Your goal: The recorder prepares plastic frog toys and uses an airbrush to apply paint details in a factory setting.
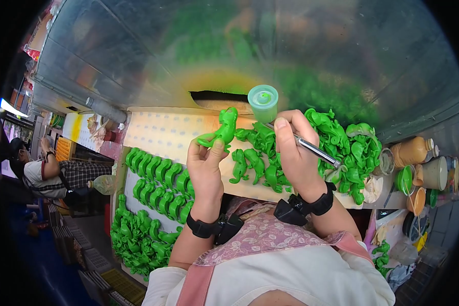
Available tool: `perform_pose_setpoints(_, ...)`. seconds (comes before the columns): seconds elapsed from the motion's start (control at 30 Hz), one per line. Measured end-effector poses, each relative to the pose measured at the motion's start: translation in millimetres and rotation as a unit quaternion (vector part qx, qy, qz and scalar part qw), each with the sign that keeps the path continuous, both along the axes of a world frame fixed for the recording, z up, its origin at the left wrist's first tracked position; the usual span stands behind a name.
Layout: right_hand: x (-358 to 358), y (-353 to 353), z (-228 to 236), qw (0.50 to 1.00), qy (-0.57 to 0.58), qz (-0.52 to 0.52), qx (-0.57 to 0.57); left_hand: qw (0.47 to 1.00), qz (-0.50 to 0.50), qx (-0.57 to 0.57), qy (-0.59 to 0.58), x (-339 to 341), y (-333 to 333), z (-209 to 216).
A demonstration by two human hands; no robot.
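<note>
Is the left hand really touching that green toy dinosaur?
Touching: the head view shows the left hand pinching the green toy dinosaur by its lower end.

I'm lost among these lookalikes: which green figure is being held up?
The green figure gripped by the left hand, head up; the others lie in rows or heaps.

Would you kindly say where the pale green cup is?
In the head view, the pale green cup is right of centre, between the dark slot and right hand.
</note>
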State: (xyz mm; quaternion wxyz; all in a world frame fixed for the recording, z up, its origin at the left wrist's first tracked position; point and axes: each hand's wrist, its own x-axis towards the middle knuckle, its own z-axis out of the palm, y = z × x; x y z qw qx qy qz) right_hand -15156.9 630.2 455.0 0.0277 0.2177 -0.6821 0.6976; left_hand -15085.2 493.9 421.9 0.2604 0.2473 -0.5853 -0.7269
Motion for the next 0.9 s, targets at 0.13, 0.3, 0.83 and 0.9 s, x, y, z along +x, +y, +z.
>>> perform_pose_setpoints(0.13,1.4,0.7,0.4,1.0,-0.014,-0.014,0.019,1.0,-0.002,-0.015,0.003,1.2,1.0,0.2)
perform_pose_setpoints(0.3,3.0,0.5,1.0,1.0,-0.005,0.02,-0.003,1.0,-0.009,-0.024,0.014,1.2,1.9,0.3)
perform_pose_setpoints(0.83,1.4,1.6,3.5,0.999,-0.029,-0.036,-0.009,0.997,-0.01,-0.051,0.049,0.6,5.5,-1.4)
perform_pose_setpoints(0.9,1.6,2.0,3.9,1.0,-0.012,-0.008,-0.017,0.998,-0.009,-0.048,0.048,0.5,5.9,-2.2)
